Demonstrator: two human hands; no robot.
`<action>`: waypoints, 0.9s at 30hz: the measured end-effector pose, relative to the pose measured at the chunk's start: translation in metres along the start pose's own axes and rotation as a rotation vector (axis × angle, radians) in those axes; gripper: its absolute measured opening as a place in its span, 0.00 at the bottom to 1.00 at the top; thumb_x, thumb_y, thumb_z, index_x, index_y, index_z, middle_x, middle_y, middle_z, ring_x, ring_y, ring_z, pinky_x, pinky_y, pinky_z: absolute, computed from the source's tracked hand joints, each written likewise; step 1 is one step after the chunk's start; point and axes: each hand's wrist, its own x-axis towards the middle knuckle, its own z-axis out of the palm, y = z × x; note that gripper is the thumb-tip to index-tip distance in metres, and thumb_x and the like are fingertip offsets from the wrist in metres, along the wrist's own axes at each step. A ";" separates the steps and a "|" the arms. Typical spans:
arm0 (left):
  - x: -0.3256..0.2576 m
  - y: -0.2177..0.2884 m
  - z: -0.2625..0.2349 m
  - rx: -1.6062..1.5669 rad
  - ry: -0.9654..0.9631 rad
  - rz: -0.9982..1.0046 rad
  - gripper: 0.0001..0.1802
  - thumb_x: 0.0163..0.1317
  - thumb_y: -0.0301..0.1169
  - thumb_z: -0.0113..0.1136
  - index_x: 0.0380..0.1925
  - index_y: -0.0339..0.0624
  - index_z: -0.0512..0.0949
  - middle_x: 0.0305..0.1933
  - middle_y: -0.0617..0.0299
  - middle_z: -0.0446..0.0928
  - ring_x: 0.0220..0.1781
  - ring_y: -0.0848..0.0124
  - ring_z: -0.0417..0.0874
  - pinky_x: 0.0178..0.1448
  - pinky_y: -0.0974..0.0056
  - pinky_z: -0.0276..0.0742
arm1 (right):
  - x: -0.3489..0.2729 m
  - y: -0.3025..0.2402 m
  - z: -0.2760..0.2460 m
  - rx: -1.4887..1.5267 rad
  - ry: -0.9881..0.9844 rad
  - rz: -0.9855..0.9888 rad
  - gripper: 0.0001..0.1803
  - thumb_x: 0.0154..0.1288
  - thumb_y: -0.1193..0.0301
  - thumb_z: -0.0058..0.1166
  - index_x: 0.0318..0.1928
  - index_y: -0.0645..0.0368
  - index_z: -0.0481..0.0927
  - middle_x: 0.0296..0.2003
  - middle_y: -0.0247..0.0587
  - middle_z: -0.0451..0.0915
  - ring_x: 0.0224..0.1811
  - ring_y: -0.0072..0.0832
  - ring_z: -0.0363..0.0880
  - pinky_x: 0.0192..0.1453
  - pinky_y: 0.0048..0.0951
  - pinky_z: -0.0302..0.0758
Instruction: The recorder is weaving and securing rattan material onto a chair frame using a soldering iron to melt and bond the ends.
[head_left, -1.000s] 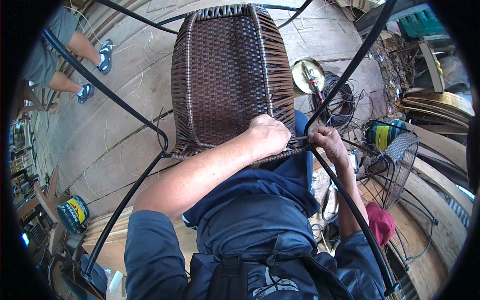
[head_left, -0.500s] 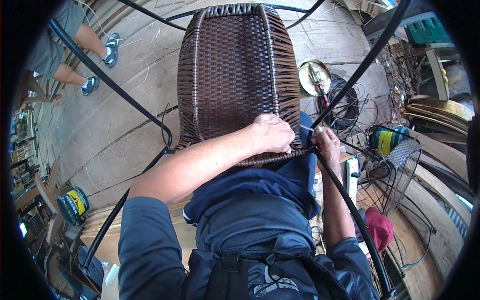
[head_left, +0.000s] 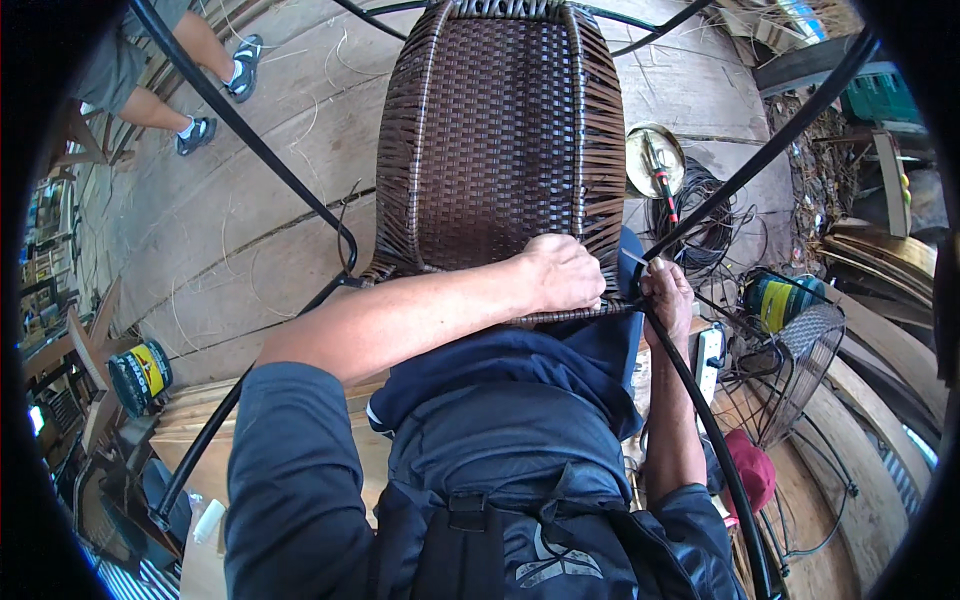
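A dark brown woven chair seat (head_left: 500, 130), strung on a black metal frame (head_left: 770, 165), stretches out before me over my lap. My left hand (head_left: 565, 272) is closed in a fist at its near right corner, my forearm crossing the near edge; whatever the fingers grip is hidden. Just right of that corner, beside the frame's bend, my right hand (head_left: 667, 290) pinches a thin, pale, flat strip (head_left: 633, 257) that points toward the left hand. Whether the strip is a blade or weaving material I cannot tell.
A round tin lid (head_left: 640, 180) with a red-handled tool (head_left: 663, 187) lies right of the seat, beside a coil of dark strands (head_left: 705, 225). Further right are a wire cage (head_left: 812, 350) and a power strip (head_left: 709, 357). Another person's legs (head_left: 160, 110) stand at far left.
My view has shifted, so the seat and frame appear further right and slightly higher. Both hands stay at the same corner, with the strip still in the right.
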 end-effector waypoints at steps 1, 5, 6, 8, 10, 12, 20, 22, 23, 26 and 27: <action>-0.003 -0.001 0.003 0.001 0.002 -0.004 0.22 0.63 0.48 0.50 0.24 0.45 0.83 0.27 0.54 0.82 0.32 0.56 0.85 0.40 0.53 0.79 | 0.001 -0.001 0.004 0.019 0.016 -0.012 0.11 0.65 0.67 0.58 0.29 0.60 0.78 0.19 0.26 0.70 0.20 0.15 0.62 0.26 0.19 0.56; -0.020 0.012 0.028 -0.261 0.160 -0.212 0.21 0.64 0.47 0.50 0.26 0.43 0.82 0.26 0.53 0.81 0.33 0.56 0.85 0.41 0.53 0.81 | 0.001 0.002 -0.006 -0.011 -0.020 -0.003 0.10 0.65 0.68 0.58 0.29 0.60 0.78 0.19 0.27 0.71 0.20 0.15 0.63 0.26 0.18 0.57; -0.018 0.011 0.033 -0.271 0.167 -0.227 0.21 0.64 0.47 0.50 0.26 0.43 0.82 0.27 0.53 0.81 0.34 0.56 0.85 0.41 0.53 0.81 | 0.003 0.004 -0.007 0.013 -0.004 -0.009 0.10 0.65 0.68 0.58 0.28 0.60 0.78 0.20 0.27 0.72 0.21 0.15 0.63 0.26 0.18 0.57; -0.018 0.013 0.029 -0.280 0.176 -0.250 0.21 0.64 0.47 0.50 0.26 0.43 0.82 0.27 0.53 0.81 0.34 0.56 0.85 0.40 0.53 0.81 | 0.001 -0.001 -0.005 -0.026 -0.008 0.012 0.08 0.65 0.69 0.57 0.30 0.59 0.77 0.21 0.27 0.71 0.21 0.16 0.62 0.27 0.18 0.57; -0.017 0.017 0.027 -0.260 0.130 -0.244 0.21 0.64 0.46 0.51 0.28 0.41 0.82 0.30 0.52 0.81 0.35 0.57 0.84 0.41 0.55 0.81 | -0.002 -0.006 0.000 -0.109 -0.008 0.036 0.10 0.66 0.68 0.55 0.28 0.58 0.75 0.22 0.26 0.70 0.23 0.15 0.62 0.28 0.19 0.59; -0.019 0.025 0.025 -0.270 0.172 -0.266 0.20 0.64 0.45 0.51 0.28 0.40 0.81 0.31 0.52 0.80 0.35 0.57 0.84 0.41 0.55 0.81 | 0.002 -0.018 -0.004 -0.357 -0.088 -0.002 0.10 0.66 0.67 0.55 0.28 0.58 0.76 0.22 0.25 0.71 0.23 0.15 0.63 0.29 0.20 0.60; -0.028 0.048 0.034 -0.187 0.312 -0.397 0.14 0.63 0.41 0.54 0.32 0.40 0.77 0.34 0.56 0.76 0.39 0.61 0.80 0.39 0.58 0.81 | 0.016 -0.065 -0.007 -0.928 -0.373 0.228 0.15 0.58 0.64 0.59 0.23 0.63 0.77 0.19 0.27 0.71 0.22 0.16 0.66 0.29 0.22 0.66; -0.028 0.049 0.035 -0.166 0.339 -0.400 0.14 0.62 0.41 0.54 0.32 0.40 0.77 0.34 0.57 0.76 0.39 0.62 0.80 0.39 0.59 0.81 | 0.015 -0.069 -0.004 -0.844 -0.378 0.300 0.14 0.57 0.65 0.57 0.21 0.63 0.75 0.17 0.30 0.72 0.21 0.17 0.68 0.28 0.22 0.68; -0.028 0.049 0.036 -0.155 0.356 -0.396 0.14 0.62 0.41 0.55 0.31 0.41 0.77 0.33 0.58 0.76 0.39 0.63 0.80 0.39 0.60 0.81 | 0.016 -0.068 -0.008 -0.846 -0.374 0.299 0.14 0.57 0.65 0.57 0.21 0.63 0.75 0.17 0.30 0.72 0.21 0.17 0.68 0.28 0.22 0.68; -0.029 0.050 0.040 -0.135 0.389 -0.395 0.14 0.62 0.42 0.55 0.31 0.41 0.77 0.32 0.59 0.75 0.38 0.65 0.79 0.39 0.61 0.81 | 0.021 -0.062 -0.016 -0.807 -0.398 0.348 0.13 0.55 0.67 0.55 0.21 0.63 0.75 0.17 0.31 0.72 0.20 0.18 0.69 0.27 0.23 0.68; -0.029 0.050 0.042 -0.125 0.402 -0.399 0.14 0.62 0.42 0.55 0.30 0.42 0.77 0.32 0.59 0.75 0.38 0.65 0.79 0.39 0.61 0.81 | 0.021 -0.062 -0.016 -0.818 -0.399 0.347 0.12 0.55 0.68 0.54 0.20 0.63 0.75 0.17 0.31 0.72 0.20 0.18 0.69 0.27 0.23 0.67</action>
